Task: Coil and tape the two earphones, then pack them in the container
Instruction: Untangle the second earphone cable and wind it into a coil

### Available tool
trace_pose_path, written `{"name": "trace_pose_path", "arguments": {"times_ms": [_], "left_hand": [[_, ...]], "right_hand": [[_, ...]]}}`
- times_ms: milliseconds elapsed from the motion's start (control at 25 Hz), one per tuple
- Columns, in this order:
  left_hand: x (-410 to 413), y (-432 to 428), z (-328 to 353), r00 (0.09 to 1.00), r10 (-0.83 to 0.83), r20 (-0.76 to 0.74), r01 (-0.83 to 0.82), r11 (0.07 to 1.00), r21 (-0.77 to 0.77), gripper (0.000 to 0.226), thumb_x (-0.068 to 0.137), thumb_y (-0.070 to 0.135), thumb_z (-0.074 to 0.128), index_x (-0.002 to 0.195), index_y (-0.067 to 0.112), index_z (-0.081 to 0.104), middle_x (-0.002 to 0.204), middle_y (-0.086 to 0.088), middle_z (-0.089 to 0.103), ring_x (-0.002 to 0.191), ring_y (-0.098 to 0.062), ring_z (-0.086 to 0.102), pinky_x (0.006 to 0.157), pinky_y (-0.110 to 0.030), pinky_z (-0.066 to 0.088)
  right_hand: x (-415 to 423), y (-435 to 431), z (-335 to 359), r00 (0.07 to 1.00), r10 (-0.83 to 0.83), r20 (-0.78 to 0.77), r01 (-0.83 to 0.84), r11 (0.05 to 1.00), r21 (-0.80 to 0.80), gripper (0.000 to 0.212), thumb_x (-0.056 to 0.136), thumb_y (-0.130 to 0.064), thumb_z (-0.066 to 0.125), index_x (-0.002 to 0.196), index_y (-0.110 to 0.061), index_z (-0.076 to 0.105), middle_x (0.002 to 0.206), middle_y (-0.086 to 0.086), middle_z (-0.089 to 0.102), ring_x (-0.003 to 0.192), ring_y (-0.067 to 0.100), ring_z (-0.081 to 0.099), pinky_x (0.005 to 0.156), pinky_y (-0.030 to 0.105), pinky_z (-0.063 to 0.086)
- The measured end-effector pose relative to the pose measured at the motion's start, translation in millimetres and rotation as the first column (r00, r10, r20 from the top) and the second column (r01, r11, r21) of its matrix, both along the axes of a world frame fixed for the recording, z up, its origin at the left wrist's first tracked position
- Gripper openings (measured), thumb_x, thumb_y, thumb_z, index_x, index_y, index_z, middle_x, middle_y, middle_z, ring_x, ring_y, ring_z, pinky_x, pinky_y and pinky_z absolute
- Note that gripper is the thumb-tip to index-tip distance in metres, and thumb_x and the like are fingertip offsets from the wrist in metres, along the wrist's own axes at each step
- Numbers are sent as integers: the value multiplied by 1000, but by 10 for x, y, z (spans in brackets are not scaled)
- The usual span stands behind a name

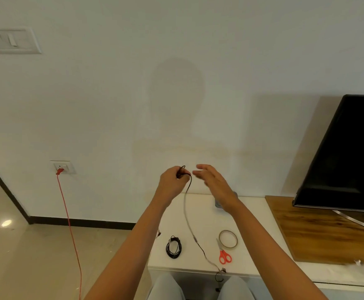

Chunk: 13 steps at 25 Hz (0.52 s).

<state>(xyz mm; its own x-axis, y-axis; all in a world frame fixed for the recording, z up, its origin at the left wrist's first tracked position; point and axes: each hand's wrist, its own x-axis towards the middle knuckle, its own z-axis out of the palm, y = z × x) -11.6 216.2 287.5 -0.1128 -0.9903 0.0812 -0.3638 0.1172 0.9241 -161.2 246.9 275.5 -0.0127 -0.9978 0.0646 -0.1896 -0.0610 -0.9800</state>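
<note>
Above the table, the second earphone is being gripped by the left hand, its coiling judged barely begun; the right hand is being held open alongside. One coiled earphone is lying on the table; packing is judged outstanding.

1. We look from one wide-angle camera on the head, facing forward and somewhat down at the wall;
2. We sit close to the white table, its near edge just below us.
</note>
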Motion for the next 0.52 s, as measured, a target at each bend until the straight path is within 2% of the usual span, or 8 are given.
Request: {"name": "trace_pose_path", "arguments": {"times_ms": [80, 160, 200, 280, 360, 400, 440, 520], "left_hand": [[-67, 13, -16, 998, -57, 7, 57, 998, -25, 10, 86, 14, 61, 93, 12, 68, 91, 0, 68, 85, -14, 62, 69, -19, 46], [-48, 25, -18, 997, -77, -6, 76, 996, -41, 13, 86, 13, 62, 97, 15, 68, 98, 5, 68, 92, -10, 62, 73, -18, 45], [-11, 22, -10, 998, -64, -12, 63, 997, -46, 14, 87, 16, 62, 98, 17, 69, 99, 8, 67, 89, -7, 60, 73, -18, 44], [110, 6, 2, 998, -41, -50, 40, 999, -30, 13, 91, 22, 59, 97, 20, 70, 97, 11, 66, 79, -6, 56, 68, -21, 44], [213, -1, 9, 993, -66, -102, 69, 997, 26, 20, 97, 23, 52, 92, 16, 70, 86, 7, 64, 68, -4, 52, 60, -20, 43], [226, 4, 17, 986, -102, -130, 111, 992, 65, 25, 99, 23, 48, 89, 14, 69, 80, 5, 61, 61, -4, 48, 56, -19, 40], [212, 18, 29, 975, -151, -163, 169, 980, 104, 29, 100, 24, 44, 86, 13, 67, 74, 4, 57, 55, -5, 42, 53, -18, 37], [104, 63, 66, 944, -255, -209, 290, 944, 156, 35, 102, 27, 39, 79, 12, 61, 67, 3, 49, 50, -6, 34, 49, -18, 33]], "right_hand": [[52, -21, -1, 993, 87, -83, -89, 996, -21, 29, 97, -34, 49, 122, -21, 55, 106, -1, 70, 92, 7, 68, 89, 26, 51], [5, -27, -21, 988, 46, -150, -55, 997, -52, 20, 96, -21, 52, 112, -16, 62, 90, 3, 72, 81, 14, 69, 79, 29, 55], [-55, -33, -38, 985, -35, -168, 21, 996, -85, 18, 95, -16, 51, 104, -15, 67, 83, 3, 72, 80, 16, 68, 75, 29, 55], [-244, -49, -75, 941, -296, -165, 279, 953, -118, 22, 95, -10, 47, 94, -14, 68, 82, 3, 70, 80, 18, 66, 69, 25, 53], [-420, -39, -95, 859, -478, -183, 471, 878, -84, 23, 96, -8, 43, 100, -13, 65, 100, 6, 69, 84, 15, 62, 68, 19, 48], [-450, -33, -97, 864, -454, -219, 454, 889, -51, 25, 96, -9, 42, 109, -14, 63, 113, 5, 65, 91, 14, 59, 73, 18, 47], [-425, -24, -90, 905, -351, -239, 357, 934, -18, 29, 97, -12, 41, 119, -18, 58, 122, 1, 60, 100, 13, 56, 81, 20, 45], [-255, 25, -36, 985, -39, -168, 41, 999, 11, 33, 99, -20, 41, 130, -25, 52, 128, -10, 55, 113, 7, 53, 93, 19, 41]]}}
